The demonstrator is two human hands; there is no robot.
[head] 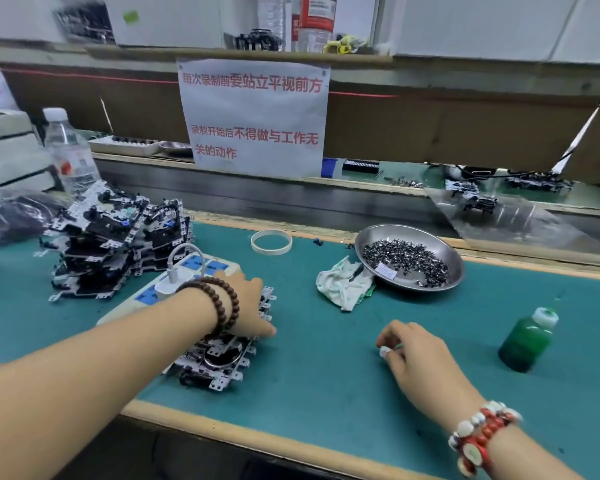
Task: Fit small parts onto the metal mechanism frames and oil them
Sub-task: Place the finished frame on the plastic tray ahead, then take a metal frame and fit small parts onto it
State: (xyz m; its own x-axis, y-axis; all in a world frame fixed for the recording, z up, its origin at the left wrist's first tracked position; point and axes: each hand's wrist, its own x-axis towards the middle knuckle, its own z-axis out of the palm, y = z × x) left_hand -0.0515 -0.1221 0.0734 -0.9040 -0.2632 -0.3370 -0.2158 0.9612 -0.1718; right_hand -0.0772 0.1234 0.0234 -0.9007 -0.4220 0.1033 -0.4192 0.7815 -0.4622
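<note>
Presently: frames under your left hand, oil off to the right

Your left hand (246,306) rests on the near frame stack (219,358), fingers curled over its far edge. Your right hand (413,351), right of that stack, pinches a small white piece (385,351). The steel dish of small parts (409,258) lies beyond-right of the stack; the green oil bottle (529,341) stands farther right.

Red Chinese notice on the paper sign (255,116) at 12 o'clock.
The top line reads 每次录制前要站立平视前方; lower down, 录制开始后不得做与工作无关的动作. The first character is blurred, so 每 is probably right. The bottle label (74,164) at 10 o'clock and the small slip (386,270) in the metal dish (444,249) are too small to read.
</note>
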